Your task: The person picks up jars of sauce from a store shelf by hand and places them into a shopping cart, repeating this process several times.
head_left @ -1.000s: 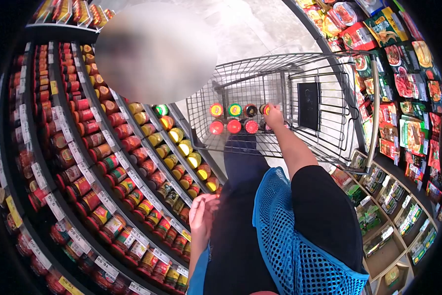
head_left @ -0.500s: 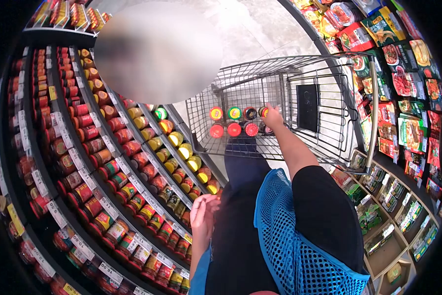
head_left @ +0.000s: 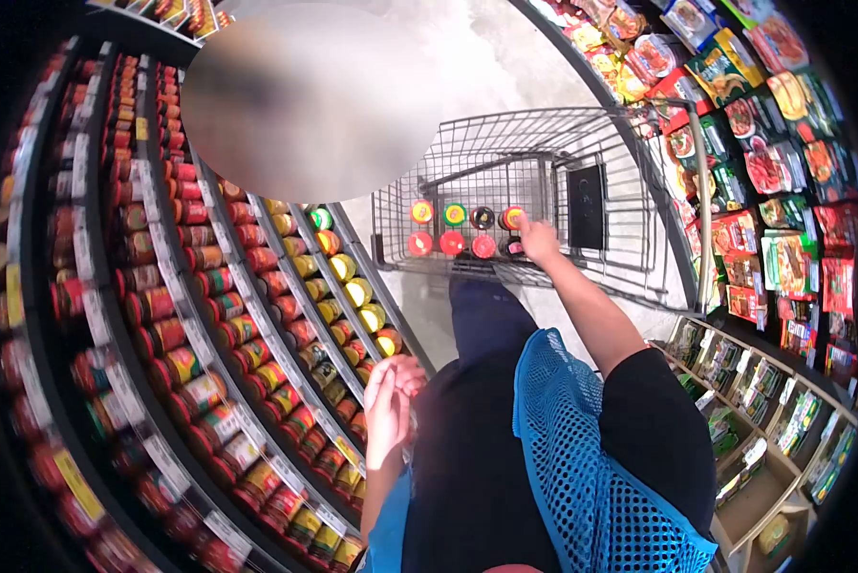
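Observation:
My right hand (head_left: 542, 241) reaches into the shopping cart (head_left: 630, 270), with its fingertips at the side of a jar (head_left: 512, 219) that has a yellow and red lid. This jar stands at the right end of a back row, beside a black-lidded jar (head_left: 482, 218), a green-and-yellow-lidded jar (head_left: 455, 215) and another yellow-and-red one (head_left: 421, 212). In front of them is a row with several red lids (head_left: 451, 244) and a dark jar (head_left: 515, 248) partly hidden by my hand. My left hand (head_left: 392, 396) hangs near my body by the shelf, fingers loosely bent and holding nothing.
Shelves of jars (head_left: 226, 306) with price strips curve along the left. Packaged goods (head_left: 773, 158) hang on the right, above a wooden bin rack (head_left: 749, 497) with small packets. A blurred patch hides the upper middle. Pale floor (head_left: 505, 53) shows beyond the cart.
My right hand has drawn slightly right and toward me, showing more of the jar's lid. My left hand has risen a little. The view has turned slightly, shifting the shelves.

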Tool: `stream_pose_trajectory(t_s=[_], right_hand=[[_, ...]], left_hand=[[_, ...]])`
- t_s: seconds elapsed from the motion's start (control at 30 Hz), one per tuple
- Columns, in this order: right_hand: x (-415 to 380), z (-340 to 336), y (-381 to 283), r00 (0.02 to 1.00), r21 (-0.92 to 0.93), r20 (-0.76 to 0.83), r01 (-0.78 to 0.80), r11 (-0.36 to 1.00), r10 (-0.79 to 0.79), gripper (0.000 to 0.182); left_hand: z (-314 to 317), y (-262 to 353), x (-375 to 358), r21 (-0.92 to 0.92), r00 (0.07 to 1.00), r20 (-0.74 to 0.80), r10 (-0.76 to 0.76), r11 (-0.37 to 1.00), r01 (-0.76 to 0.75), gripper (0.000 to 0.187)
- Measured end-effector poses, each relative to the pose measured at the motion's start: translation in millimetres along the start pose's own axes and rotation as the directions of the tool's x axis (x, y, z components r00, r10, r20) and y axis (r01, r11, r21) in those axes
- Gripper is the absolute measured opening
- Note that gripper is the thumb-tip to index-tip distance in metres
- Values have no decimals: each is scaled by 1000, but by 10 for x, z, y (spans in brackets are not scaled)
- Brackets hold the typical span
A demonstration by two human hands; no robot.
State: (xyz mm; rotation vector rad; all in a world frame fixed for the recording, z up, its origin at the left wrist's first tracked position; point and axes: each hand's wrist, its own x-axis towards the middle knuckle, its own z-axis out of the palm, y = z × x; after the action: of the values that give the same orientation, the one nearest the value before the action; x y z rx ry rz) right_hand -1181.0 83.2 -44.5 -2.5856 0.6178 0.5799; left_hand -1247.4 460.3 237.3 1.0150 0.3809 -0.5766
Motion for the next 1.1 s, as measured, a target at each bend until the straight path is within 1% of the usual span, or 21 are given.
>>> stream_pose_trajectory(t_s=[0.03, 0.07, 0.13, 0.17, 0.2, 0.23, 0.33, 0.37, 0.47, 0.5, 0.53, 0.6, 0.63, 0.67, 0.73, 0.77, 0.87, 0.9, 1.0, 1.03, 1.1], right_hand=[[-158, 78, -14, 994, 251, -66, 98, 963, -84, 49], [-451, -161, -237, 983, 317, -31, 184, 931, -183, 44], [-1031, -364, -574, 974, 328, 47, 195, 924, -222, 46], [-1289, -396, -711, 964, 190, 59, 245, 951, -260, 49], [-1528, -414, -799, 952, 48, 80, 292, 955, -295, 55], [-1639, -310, -810, 948, -119, 59, 319, 940, -314, 60], [-1609, 32, -562, 875, -228, -139, 428, 875, -464, 67], [-1638, -37, -561, 883, -210, -89, 436, 875, -461, 68], [-1573, -141, -695, 951, -166, 42, 310, 936, -308, 65], [-1556, -161, -701, 946, -150, 30, 325, 934, -324, 63], [-1564, -170, -657, 909, -147, -14, 409, 900, -416, 59], [-1547, -198, -607, 873, -155, 32, 486, 860, -487, 54], [-1559, -215, -575, 841, -176, -10, 531, 829, -541, 52], [-1464, -237, -573, 818, -142, -2, 569, 810, -575, 53], [-1291, -29, -430, 783, -59, 24, 621, 781, -621, 54], [-1307, -36, -381, 728, -48, -41, 683, 729, -684, 55], [-1525, -234, -425, 778, -21, 54, 627, 779, -625, 54], [-1578, -263, -437, 785, -64, 75, 619, 783, -614, 54], [-1596, -151, -342, 757, -37, 62, 653, 756, -651, 53], [-1635, -111, -312, 756, -14, 2, 655, 756, -655, 46], [-1666, -24, -234, 762, 28, -18, 648, 761, -647, 43]], left_hand=[[-17, -66, -103, -50, 999, 32, 10, 999, -9, 28], [-39, -130, -223, -26, 999, 39, 17, 1000, -16, 28], [-65, -296, -435, 1, 998, 49, 50, 999, -50, 27], [-132, -375, -519, 19, 995, 93, 47, 999, -49, 27], [-108, -405, -643, 26, 993, 103, 59, 998, -62, 27], [-64, -437, -776, 32, 992, 104, 72, 997, -75, 27], [38, -538, -1147, 8, 987, 104, 119, 993, -121, 27], [67, -571, -1246, 5, 987, 110, 121, 992, -122, 27], [143, -667, -1495, 48, 987, 82, 139, 989, -143, 28], [166, -710, -1568, 58, 986, 52, 157, 985, -160, 29], [196, -773, -1641, 66, 985, 19, 171, 983, -172, 29], [232, -907, -1827, 33, 975, -78, 208, 978, -206, 31], [262, -973, -1897, 8, 966, -118, 230, 973, -231, 31], [299, -1044, -1912, -16, 954, -151, 258, 965, -263, 31], [325, -1293, -1990, -82, 946, -221, 239, 962, -262, 31], [388, -1378, -2040, -111, 946, -244, 213, 963, -245, 31], [505, -1648, -2132, -145, 949, -286, 134, 973, -181, 29], [525, -1720, -2156, -142, 949, -290, 121, 975, -168, 29], [605, -1805, -2251, -140, 948, -293, 127, 975, -174, 28], [601, -1829, -2277, -131, 947, -294, 132, 975, -177, 28], [591, -1848, -2339, -123, 942, -304, 142, 975, -187, 28]])
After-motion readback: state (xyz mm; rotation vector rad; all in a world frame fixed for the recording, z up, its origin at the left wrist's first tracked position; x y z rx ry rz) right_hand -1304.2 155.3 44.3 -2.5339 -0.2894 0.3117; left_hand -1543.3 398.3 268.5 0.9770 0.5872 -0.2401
